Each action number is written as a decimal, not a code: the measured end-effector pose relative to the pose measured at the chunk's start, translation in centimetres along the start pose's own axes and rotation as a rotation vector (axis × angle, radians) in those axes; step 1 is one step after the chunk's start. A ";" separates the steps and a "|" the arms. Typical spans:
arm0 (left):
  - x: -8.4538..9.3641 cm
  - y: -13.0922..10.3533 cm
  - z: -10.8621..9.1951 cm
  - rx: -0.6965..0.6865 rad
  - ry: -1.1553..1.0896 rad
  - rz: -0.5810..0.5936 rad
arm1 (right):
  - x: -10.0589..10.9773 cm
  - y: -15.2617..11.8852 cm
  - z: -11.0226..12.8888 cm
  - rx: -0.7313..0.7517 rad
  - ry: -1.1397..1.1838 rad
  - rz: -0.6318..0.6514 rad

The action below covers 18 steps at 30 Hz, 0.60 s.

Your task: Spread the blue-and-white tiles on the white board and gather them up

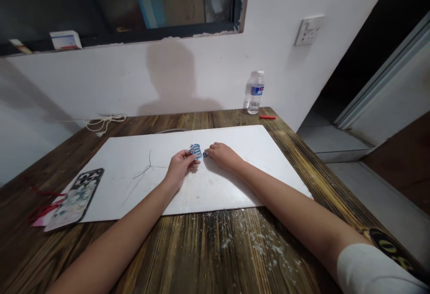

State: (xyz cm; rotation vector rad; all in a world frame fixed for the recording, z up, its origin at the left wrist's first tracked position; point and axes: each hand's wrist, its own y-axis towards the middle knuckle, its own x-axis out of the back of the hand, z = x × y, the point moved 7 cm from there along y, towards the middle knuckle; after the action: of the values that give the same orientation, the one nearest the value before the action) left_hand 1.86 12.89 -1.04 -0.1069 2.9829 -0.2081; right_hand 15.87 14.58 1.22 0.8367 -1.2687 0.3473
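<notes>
A person's left hand (181, 166) pinches a blue openwork piece (195, 151) between thumb and fingers above a white board (235, 182), while the right hand (221, 154), its fingers drawn together, grips a small blue bit (205, 155) just beside it. The fingers cover part of both, and they are too small to make out in detail; whether the two join cannot be told. Both forearms run out of view at the bottom, the right one ending in a pale sleeve (369, 267), beside a dark round item with yellow figures, cut off at the edge. The forearms hide parts of the board and the wooden surface (201, 253), which is flecked with white specks near the board. Thin dark strands (148, 167) cross on the board left of the hands. A patterned phone case (75, 198) lies over the board's left edge, with a blurred red cord (50, 204) and something pink partly beneath. Toward the wall lie a coiled white cable (105, 119), an upright clear bottle (255, 95) with a blue label, and a red stick-like item (268, 117). Behind dim window glass, a carton (183, 5) shows only in part.
</notes>
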 end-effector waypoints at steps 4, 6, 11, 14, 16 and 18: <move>0.0 0.2 0.1 -0.044 0.005 0.026 | -0.1 0.1 -0.2 0.002 -0.002 0.007; 0.0 0.2 0.2 -0.055 0.015 0.038 | -0.1 0.1 -0.3 -0.007 0.005 0.001; 0.0 0.1 0.3 -0.055 0.026 0.062 | -0.3 0.1 -0.1 -0.015 -0.023 0.018; -0.1 -0.1 0.3 -0.055 0.011 0.067 | -0.6 0.1 0.0 -0.008 -0.044 0.024; -0.1 -0.2 0.2 -0.057 0.006 0.071 | -0.7 0.1 -0.1 -0.008 -0.044 0.014; -0.1 -0.3 0.2 -0.058 0.004 0.073 | -0.8 0.1 -0.3 -0.008 -0.038 -0.001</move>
State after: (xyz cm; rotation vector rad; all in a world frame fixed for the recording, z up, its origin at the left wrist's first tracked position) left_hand 2.02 12.56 -1.14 -0.0036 2.9906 -0.1141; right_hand 15.75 15.02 0.54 0.8402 -1.3046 0.3269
